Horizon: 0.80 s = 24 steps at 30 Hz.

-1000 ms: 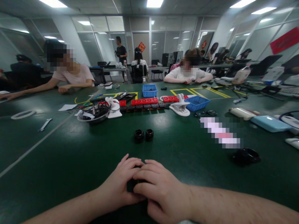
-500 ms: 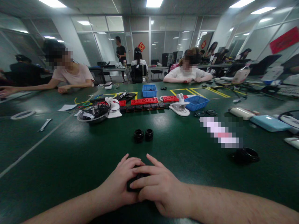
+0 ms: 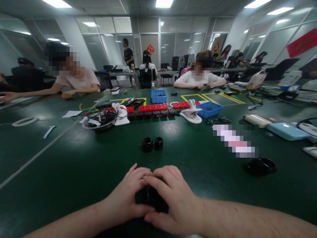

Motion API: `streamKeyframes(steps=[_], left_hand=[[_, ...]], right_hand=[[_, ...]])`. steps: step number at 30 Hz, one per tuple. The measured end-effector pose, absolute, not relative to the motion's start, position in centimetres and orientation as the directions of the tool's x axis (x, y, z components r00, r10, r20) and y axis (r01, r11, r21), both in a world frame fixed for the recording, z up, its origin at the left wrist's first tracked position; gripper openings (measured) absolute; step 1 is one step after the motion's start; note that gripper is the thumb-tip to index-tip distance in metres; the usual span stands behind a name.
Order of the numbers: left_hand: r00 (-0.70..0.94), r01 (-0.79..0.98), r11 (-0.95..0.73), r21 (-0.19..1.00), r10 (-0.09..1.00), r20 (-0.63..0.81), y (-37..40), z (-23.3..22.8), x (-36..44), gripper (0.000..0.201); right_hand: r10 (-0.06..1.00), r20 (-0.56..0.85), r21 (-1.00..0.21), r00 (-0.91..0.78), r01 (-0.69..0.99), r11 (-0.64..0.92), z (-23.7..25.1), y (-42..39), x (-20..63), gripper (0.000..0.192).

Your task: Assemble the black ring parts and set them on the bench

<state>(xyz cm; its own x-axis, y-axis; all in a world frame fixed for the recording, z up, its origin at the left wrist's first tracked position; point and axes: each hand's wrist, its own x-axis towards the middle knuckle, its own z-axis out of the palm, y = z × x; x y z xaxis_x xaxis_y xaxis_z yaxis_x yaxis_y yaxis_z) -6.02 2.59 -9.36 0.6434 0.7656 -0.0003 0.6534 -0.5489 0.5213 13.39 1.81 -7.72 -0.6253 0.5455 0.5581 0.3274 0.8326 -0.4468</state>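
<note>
1. Your left hand (image 3: pixel 126 198) and right hand (image 3: pixel 173 201) both wrap around a small black part (image 3: pixel 151 198).
2. It sits low on the green tabletop (image 3: pixel 74 172).
3. Two black rings (image 3: pixel 153 143) lie farther away.

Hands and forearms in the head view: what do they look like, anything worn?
Both hands, left hand and right hand, are bare: no gloves, rings or watch visible. Both forearms are bare too, with no sleeves in the picture. No markings visible.

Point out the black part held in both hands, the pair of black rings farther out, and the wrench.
black part (image 3: pixel 151 198), head view, dark body showing between the hands
pair of black rings (image 3: pixel 153 144), head view, where the two meet
wrench (image 3: pixel 48 132), head view, mid-handle
</note>
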Motion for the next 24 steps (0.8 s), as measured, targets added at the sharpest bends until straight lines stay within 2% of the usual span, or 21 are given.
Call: streamKeyframes(steps=[3,6,13,20,24], left_hand=[[0.648,0.651,-0.557,0.515,0.762,0.005,2.54,-9.23,-6.00,0.052],[0.649,0.652,-0.556,0.516,0.761,0.000,2.45,-8.73,-5.82,0.046],[0.631,0.670,-0.545,0.504,0.776,-0.001,2.31,-8.66,-5.64,0.054],[0.649,0.660,-0.570,0.489,0.760,0.009,2.24,-8.59,-5.49,0.035],[0.642,0.661,-0.560,0.499,0.767,0.010,2.29,-8.52,-5.53,0.037]], right_hand=[[0.580,0.484,-0.440,-0.656,0.391,0.809,-7.89,1.84,13.33,0.041],[0.549,0.476,-0.426,-0.688,0.366,0.828,-7.86,1.92,13.33,0.031],[0.421,0.538,-0.389,-0.730,0.227,0.893,-7.68,2.25,13.21,0.030],[0.332,0.562,-0.377,-0.758,0.122,0.918,-8.03,2.52,13.45,0.026],[0.321,0.555,-0.388,-0.768,0.102,0.916,-8.18,2.44,13.46,0.023]])
